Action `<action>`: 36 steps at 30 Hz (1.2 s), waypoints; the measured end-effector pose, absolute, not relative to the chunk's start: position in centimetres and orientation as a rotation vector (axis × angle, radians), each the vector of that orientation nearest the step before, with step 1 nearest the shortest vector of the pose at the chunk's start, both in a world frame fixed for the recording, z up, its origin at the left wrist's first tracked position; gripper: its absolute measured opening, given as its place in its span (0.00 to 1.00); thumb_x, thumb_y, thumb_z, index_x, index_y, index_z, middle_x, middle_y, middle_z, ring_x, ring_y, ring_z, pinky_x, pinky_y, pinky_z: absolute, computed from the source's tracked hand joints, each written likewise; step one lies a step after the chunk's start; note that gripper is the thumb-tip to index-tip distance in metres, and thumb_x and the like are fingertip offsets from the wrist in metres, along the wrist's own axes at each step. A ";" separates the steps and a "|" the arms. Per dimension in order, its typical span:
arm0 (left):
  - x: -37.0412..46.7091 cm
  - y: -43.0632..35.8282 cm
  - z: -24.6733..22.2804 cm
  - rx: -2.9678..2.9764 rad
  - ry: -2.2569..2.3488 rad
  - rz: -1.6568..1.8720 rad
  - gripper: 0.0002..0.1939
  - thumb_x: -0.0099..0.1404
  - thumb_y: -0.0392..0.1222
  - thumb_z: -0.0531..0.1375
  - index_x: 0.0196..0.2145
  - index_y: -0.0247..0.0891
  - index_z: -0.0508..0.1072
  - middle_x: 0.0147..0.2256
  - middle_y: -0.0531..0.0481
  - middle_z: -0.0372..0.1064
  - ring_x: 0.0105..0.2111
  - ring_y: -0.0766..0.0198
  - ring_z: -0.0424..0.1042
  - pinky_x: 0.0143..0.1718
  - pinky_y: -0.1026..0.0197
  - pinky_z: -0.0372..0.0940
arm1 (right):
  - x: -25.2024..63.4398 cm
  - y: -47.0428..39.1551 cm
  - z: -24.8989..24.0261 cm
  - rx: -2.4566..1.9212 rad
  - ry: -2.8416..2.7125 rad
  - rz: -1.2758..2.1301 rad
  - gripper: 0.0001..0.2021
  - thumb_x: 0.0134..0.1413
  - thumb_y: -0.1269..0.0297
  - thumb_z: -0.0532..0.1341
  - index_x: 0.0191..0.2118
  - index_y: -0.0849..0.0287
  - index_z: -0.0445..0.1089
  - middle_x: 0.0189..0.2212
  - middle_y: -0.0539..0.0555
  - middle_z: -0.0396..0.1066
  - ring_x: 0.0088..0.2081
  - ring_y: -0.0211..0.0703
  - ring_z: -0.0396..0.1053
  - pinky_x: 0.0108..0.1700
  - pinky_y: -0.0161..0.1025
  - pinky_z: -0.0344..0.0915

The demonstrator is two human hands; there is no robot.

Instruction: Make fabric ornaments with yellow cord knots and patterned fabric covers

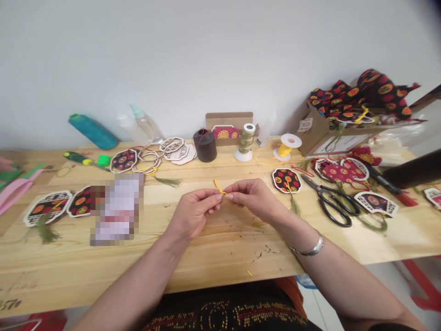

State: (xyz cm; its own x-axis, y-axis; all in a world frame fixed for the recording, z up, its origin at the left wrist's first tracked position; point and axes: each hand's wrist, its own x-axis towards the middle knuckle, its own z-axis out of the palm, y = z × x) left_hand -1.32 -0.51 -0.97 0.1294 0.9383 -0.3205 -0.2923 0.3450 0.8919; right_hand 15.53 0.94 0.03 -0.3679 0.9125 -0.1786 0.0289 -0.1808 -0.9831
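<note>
A short yellow cord [217, 185] is pinched between my two hands above the middle of the wooden table, with a small loop standing up from the fingertips. My left hand [198, 209] closes thumb and forefinger on one side of it. On the other side, my right hand [251, 195] grips the cord close to the left fingertips. Whether there is a knot under the fingers is hidden. To the right of my right hand lies a black patterned ornament [286, 180] with a yellow cord and a green tassel. Black-handled scissors [332, 202] lie beyond it.
Along the wall stand a teal thread cone [93, 132], a black thread spool [206, 146], a gold thread spool [247, 140] and a yellow cord reel [285, 148]. A cardboard box [306, 131] holds patterned cloth. At left are a screwdriver [80, 159] and more tasselled ornaments [48, 208].
</note>
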 end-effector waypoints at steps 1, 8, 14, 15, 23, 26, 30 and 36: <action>-1.3 -0.5 -1.0 0.752 1.081 1.052 0.07 0.43 0.37 0.70 0.24 0.32 0.79 0.20 0.49 0.70 0.21 0.71 0.63 0.22 0.67 0.54 | 15.5 1.0 0.1 -1.178 -1.412 1.594 0.08 0.45 0.63 0.66 0.29 0.64 0.75 0.20 0.48 0.68 0.23 0.31 0.59 0.27 0.33 0.57; -1.1 -0.5 -0.6 0.685 1.158 1.145 0.09 0.41 0.37 0.71 0.23 0.32 0.78 0.19 0.50 0.70 0.20 0.71 0.63 0.22 0.67 0.53 | 14.8 -0.1 0.0 -1.260 -1.643 1.050 0.06 0.52 0.66 0.61 0.29 0.61 0.75 0.23 0.52 0.74 0.24 0.34 0.64 0.27 0.34 0.59; -1.0 -0.4 -0.6 0.666 1.155 1.154 0.09 0.41 0.37 0.70 0.23 0.31 0.78 0.20 0.49 0.71 0.20 0.71 0.63 0.22 0.66 0.53 | 14.6 -0.7 -0.7 -1.203 -1.889 0.583 0.08 0.55 0.69 0.58 0.28 0.60 0.73 0.22 0.51 0.72 0.23 0.34 0.63 0.29 0.34 0.59; -1.0 -0.4 -0.7 0.660 1.151 1.155 0.09 0.41 0.37 0.71 0.23 0.31 0.78 0.20 0.49 0.71 0.20 0.71 0.63 0.22 0.66 0.53 | 14.6 -0.7 -0.8 -1.216 -1.891 0.576 0.08 0.55 0.69 0.58 0.28 0.60 0.72 0.22 0.51 0.72 0.23 0.34 0.63 0.29 0.34 0.59; -0.9 -0.5 -0.6 0.633 1.149 1.162 0.10 0.41 0.37 0.71 0.23 0.32 0.78 0.18 0.51 0.69 0.20 0.72 0.62 0.21 0.67 0.53 | 14.5 -1.0 -1.0 -1.097 -2.056 0.242 0.09 0.59 0.69 0.56 0.30 0.61 0.71 0.23 0.52 0.71 0.25 0.35 0.63 0.29 0.34 0.58; -0.9 -0.5 -0.7 0.601 1.150 1.146 0.10 0.41 0.37 0.71 0.23 0.32 0.78 0.18 0.52 0.68 0.19 0.73 0.61 0.20 0.68 0.53 | 14.5 -1.2 -1.1 -0.994 -2.241 -0.133 0.11 0.61 0.71 0.53 0.30 0.61 0.70 0.22 0.52 0.69 0.26 0.37 0.62 0.29 0.37 0.55; -1.1 -0.5 -0.9 0.555 1.119 1.105 0.10 0.40 0.36 0.71 0.23 0.31 0.78 0.18 0.53 0.66 0.18 0.74 0.60 0.18 0.69 0.49 | 14.5 -1.5 -0.7 -0.904 -2.408 -0.474 0.10 0.61 0.74 0.52 0.30 0.61 0.67 0.21 0.51 0.65 0.25 0.39 0.58 0.27 0.41 0.49; -1.1 -0.4 -1.0 0.493 1.071 1.043 0.09 0.41 0.35 0.71 0.21 0.32 0.75 0.14 0.57 0.59 0.17 0.76 0.55 0.16 0.70 0.46 | 14.2 -2.0 -0.2 -0.883 -2.421 -0.615 0.11 0.59 0.75 0.51 0.28 0.60 0.66 0.20 0.52 0.63 0.24 0.41 0.56 0.25 0.41 0.46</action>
State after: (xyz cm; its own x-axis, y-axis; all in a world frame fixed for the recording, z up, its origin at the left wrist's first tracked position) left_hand -1.08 -0.45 -0.98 0.0949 0.8765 -0.4720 -0.4491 0.4608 0.7655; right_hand 14.17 -2.02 -0.20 -0.6725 0.4632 0.5772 0.6826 0.6896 0.2419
